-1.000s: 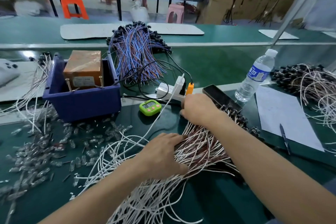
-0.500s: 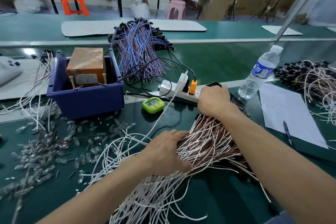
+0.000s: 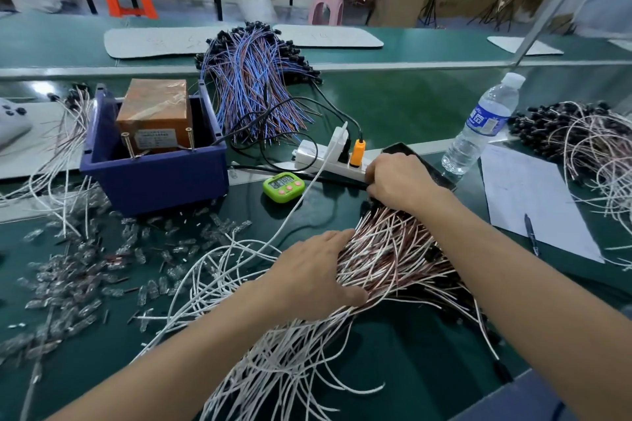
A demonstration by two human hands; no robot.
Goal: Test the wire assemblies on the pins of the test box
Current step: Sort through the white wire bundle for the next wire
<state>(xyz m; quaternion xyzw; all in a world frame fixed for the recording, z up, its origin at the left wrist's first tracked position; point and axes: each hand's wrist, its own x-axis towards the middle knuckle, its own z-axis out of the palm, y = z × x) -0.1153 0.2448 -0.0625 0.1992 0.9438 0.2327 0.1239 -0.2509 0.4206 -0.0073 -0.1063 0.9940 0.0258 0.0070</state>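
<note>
A thick pile of brown-and-white wire assemblies [image 3: 393, 256] lies on the green table in front of me. My left hand [image 3: 314, 270] rests on the pile's left side, fingers spread over the wires and thumb tucked against them. My right hand [image 3: 398, 179] reaches over the pile's far end with its fingers curled down among the wires; what they hold is hidden. The test box [image 3: 155, 113], orange-brown and wrapped in film, sits in a blue bin [image 3: 154, 178] at the left, with two metal pins [image 3: 128, 143] standing at its front.
A green timer [image 3: 283, 186], a white power strip [image 3: 328, 161] with plugs and a dark phone [image 3: 434, 171] lie behind the pile. A water bottle [image 3: 485, 123], paper and pen [image 3: 531, 232] are at right. Blue wires [image 3: 253, 79] lie behind; clear connector housings [image 3: 78, 277] litter the left.
My right hand has slid away from me along the pile toward the power strip. My left hand has stayed on the wires.
</note>
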